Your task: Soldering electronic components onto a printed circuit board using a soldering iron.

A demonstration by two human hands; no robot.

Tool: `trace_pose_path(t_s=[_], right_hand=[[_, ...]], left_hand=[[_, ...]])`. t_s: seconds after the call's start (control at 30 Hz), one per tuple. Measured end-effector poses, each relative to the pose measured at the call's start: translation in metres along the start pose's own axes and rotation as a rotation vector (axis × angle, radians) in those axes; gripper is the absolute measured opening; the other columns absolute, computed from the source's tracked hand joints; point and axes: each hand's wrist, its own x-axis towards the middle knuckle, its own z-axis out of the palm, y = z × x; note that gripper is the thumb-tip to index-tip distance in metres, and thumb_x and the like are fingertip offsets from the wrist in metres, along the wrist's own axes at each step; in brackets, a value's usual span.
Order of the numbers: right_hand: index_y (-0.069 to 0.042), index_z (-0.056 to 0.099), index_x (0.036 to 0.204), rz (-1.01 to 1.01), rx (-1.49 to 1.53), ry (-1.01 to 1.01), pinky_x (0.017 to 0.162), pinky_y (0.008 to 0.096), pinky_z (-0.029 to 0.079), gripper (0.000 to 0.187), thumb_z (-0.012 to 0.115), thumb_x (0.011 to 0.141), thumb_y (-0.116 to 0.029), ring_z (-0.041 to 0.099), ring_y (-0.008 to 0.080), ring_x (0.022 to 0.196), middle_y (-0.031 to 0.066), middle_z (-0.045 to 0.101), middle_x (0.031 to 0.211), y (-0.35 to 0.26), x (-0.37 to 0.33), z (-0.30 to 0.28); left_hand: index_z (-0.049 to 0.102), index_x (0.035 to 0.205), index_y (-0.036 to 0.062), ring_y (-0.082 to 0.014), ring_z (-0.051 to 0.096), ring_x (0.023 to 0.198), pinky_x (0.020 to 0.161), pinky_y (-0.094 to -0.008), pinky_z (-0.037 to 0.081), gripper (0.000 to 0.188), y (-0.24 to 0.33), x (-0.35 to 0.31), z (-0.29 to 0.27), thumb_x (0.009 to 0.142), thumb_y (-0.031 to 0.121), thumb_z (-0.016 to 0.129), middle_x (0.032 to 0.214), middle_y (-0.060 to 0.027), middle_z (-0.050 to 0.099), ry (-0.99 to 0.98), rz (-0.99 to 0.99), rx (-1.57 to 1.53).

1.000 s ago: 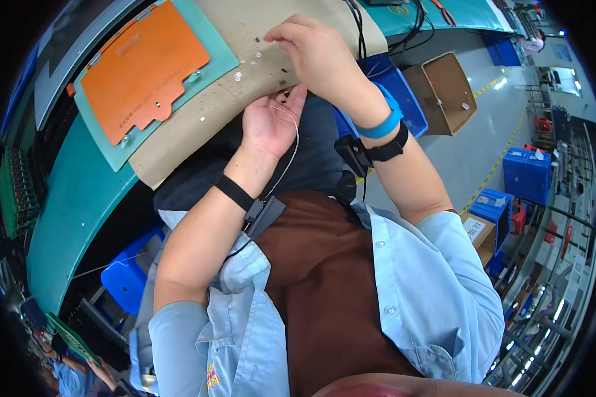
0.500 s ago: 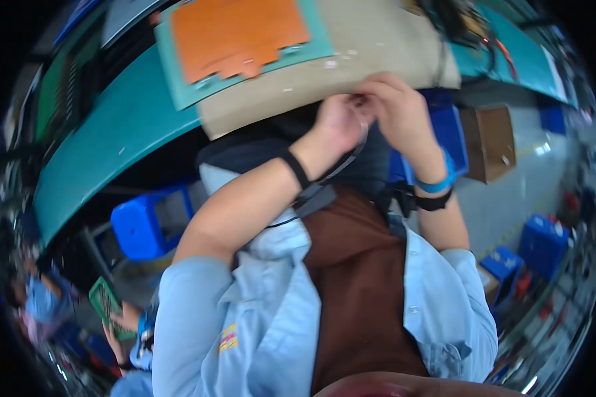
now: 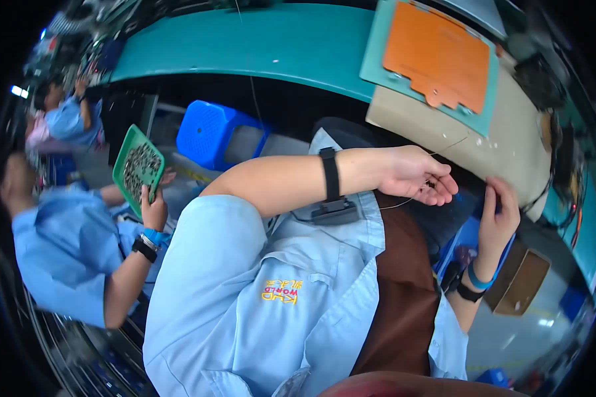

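My left hand (image 3: pixel 420 177) is turned palm up with its fingers curled into a cup. Several small dark pieces (image 3: pixel 430 183) lie in it, too small to name. A thin pale cord or wire passes by this hand. My right hand (image 3: pixel 500 215) holds nothing that I can see; its thumb and fingers stretch out, slightly apart, by the front edge of a tan board (image 3: pixel 437 122) on the bench. Beyond my left hand, an orange plate (image 3: pixel 437 56) with a notched edge lies on a light green sheet (image 3: pixel 375 63).
A co-worker (image 3: pixel 79 251) at the left holds a green tray (image 3: pixel 121 165) of small dark parts. Between us stands a blue stool (image 3: pixel 202 132) by the teal bench (image 3: pixel 245 46). A cardboard box (image 3: pixel 523 281) sits on the floor at right, beside a blue bin (image 3: pixel 467 231).
My hands were together at the board's edge and now are apart, the left palm up. The view has swung left, bringing the co-worker with the tray further in.
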Motion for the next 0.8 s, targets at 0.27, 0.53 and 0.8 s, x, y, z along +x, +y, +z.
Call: trace_pose_path(t_s=[0.27, 0.53, 0.8], right_hand=[[0.003, 0.069, 0.104, -0.072, 0.23, -0.254, 0.09, 0.0312, 0.051, 0.01, 0.063, 0.096, 0.004, 0.066, 0.0225, 0.099, 0.0131, 0.069, 0.105, -0.052, 0.037, 0.033], [0.004, 0.069, 0.103, -0.141, 0.348, -0.419, 0.088, 0.0304, 0.051, 0.01, 0.064, 0.094, 0.004, 0.066, 0.0218, 0.098, 0.0124, 0.069, 0.105, -0.061, 0.082, 0.052], [0.003, 0.07, 0.102, -0.162, 0.465, -0.531, 0.084, 0.0322, 0.054, 0.012, 0.066, 0.092, 0.005, 0.068, 0.0257, 0.094, 0.0144, 0.07, 0.104, -0.045, 0.102, 0.053]], left_hand=[[0.063, 0.124, -0.0052, -0.0223, 0.069, 0.098, 0.088, -0.0329, 0.058, 0.042, 0.018, -0.173, 0.011, 0.113, 0.029, 0.043, 0.113, -0.0149, 0.068, 0.139, 0.858, -0.048], [0.047, 0.147, -0.0072, -0.0263, 0.06, 0.126, 0.111, -0.0365, 0.05, 0.045, -0.031, -0.3, -0.016, 0.103, 0.002, 0.053, 0.139, -0.0201, 0.058, 0.681, 1.53, -0.17], [0.032, 0.154, -0.0078, -0.0381, 0.042, 0.147, 0.123, -0.0497, 0.038, 0.057, -0.108, -0.408, -0.077, 0.098, -0.014, 0.036, 0.159, -0.026, 0.039, 1.393, 1.853, -0.493]])
